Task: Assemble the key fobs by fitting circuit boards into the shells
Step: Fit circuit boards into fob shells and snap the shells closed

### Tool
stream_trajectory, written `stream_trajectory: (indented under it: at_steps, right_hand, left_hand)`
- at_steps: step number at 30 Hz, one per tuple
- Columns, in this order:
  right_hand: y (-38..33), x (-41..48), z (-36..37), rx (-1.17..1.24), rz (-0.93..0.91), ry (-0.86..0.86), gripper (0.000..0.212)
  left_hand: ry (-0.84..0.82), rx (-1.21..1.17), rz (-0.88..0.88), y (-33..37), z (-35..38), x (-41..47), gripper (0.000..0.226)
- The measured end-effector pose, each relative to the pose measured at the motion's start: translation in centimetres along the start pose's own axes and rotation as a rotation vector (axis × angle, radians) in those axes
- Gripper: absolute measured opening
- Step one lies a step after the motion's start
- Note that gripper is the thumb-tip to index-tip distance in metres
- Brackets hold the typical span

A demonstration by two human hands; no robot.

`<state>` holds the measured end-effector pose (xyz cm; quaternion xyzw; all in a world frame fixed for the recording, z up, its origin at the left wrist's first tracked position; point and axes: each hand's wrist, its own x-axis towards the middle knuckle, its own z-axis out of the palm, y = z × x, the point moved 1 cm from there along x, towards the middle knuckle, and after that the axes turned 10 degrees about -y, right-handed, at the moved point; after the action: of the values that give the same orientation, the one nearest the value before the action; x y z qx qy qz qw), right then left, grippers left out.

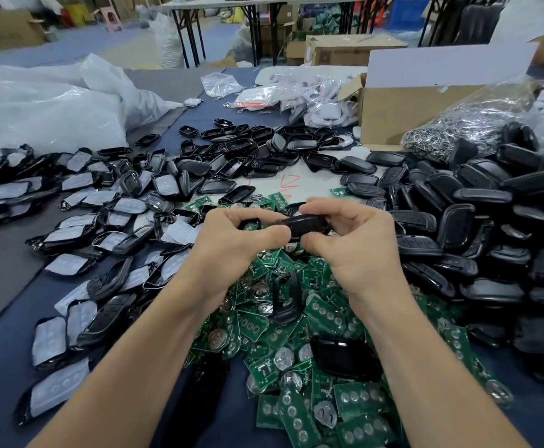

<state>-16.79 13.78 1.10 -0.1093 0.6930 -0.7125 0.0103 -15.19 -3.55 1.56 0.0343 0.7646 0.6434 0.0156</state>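
Your left hand [232, 245] and right hand [356, 245] both pinch 1 glossy black key fob shell [303, 225]. Your grip covers both its ends, and its inside is hidden.

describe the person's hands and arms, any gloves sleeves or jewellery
The left hand and right hand are bare: no gloves, and no rings show on the visible fingers. The left forearm and right forearm are bare too, with no sleeve, watch or wristband in view down to the frame edge. The thumbnails look short and unpainted.
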Motion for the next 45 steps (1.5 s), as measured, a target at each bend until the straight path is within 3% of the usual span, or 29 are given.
stream_trajectory:
  at_steps: [4, 8, 15, 22, 28, 30, 34, 39, 42, 45]
  right_hand:
    - [0.2, -0.01, 0.17, -0.021, 0.063, -0.006, 0.052]
    - [0.02, -0.22, 0.27, 0.093, 0.164, -0.068, 0.023]
    - [-0.47, -0.39, 0.25, 0.25, 0.244, -0.085, 0.011]
    - [-0.57, -0.46, 0.2, 0.232, 0.253, -0.099, 0.012]
    - [-0.47, -0.44, 0.42, 0.237, 0.24, -0.11, 0.016]
    - [-0.52, -0.46, 0.41, 0.258, 0.232, -0.113, 0.021]
    - [-0.64, -0.38, 0.36, 0.343, 0.231, -0.086, 0.023]
    - [-0.7, -0.37, 0.38, 0.389, 0.237, -0.061, 0.031]
    - [-0.68, -0.31, 0.31, 0.42, 0.224, -0.027, 0.016]
    - [-0.5, -0.23, 0.22, 0.398, 0.213, -0.033, 0.016]
  left_hand:
    - [0.023, -0.069, -0.045, -0.11, -0.24, 0.15, 0.008]
    - [0.035, -0.093, -0.044, -0.14, -0.21, 0.13, 0.01]
    - [0.028, -0.096, -0.015, -0.37, -0.09, 0.2, 0.013]
    - [0.051, -0.116, -0.045, -0.44, 0.08, 0.21, 0.005]
    - [0.068, -0.219, -0.133, -0.27, 0.2, 0.2, 0.01]
    - [0.082, -0.231, -0.133, -0.32, 0.11, 0.2, 0.022]
    - [0.106, -0.263, -0.156, -0.24, -0.19, 0.18, 0.012]
    - [0.103, -0.251, -0.154, -0.29, -0.28, 0.26, 0.021]
    - [0.109, -0.233, -0.148, -0.38, -0.41, 0.28, 0.016]
    - [0.113, -0.195, -0.144, -0.45, -0.43, 0.28, 0.009]
